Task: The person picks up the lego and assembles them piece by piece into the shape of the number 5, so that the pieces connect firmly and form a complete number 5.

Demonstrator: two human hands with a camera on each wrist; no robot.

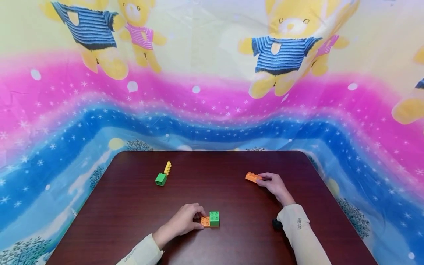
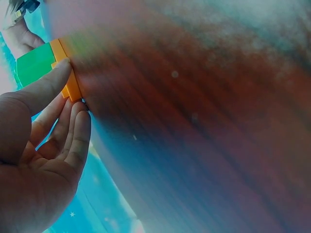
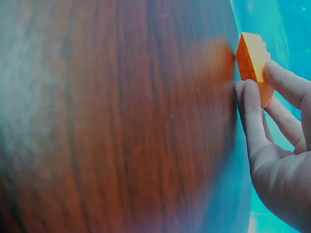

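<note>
Near the middle front of the table, my left hand (image 1: pixel 185 221) pinches an orange toy brick (image 1: pixel 205 221) by its left end. A taller green brick (image 1: pixel 214 218) stands on the orange brick's right part, and the left wrist view shows this green block (image 2: pixel 36 65) beyond the thumb. Further back on the right, my right hand (image 1: pixel 275 186) holds another orange brick (image 1: pixel 253 177) between thumb and fingers. In the right wrist view that orange brick (image 3: pixel 252 51) is tipped, part of its hollow underside showing. Whether it touches the table I cannot tell.
At the back left of the dark wooden table (image 1: pixel 132 221) lies a green brick (image 1: pixel 161 179) on its side. Right behind it is a narrow yellow brick (image 1: pixel 168 168) with a row of studs. A printed cloth (image 1: pixel 212 99) hangs around the table's back and sides.
</note>
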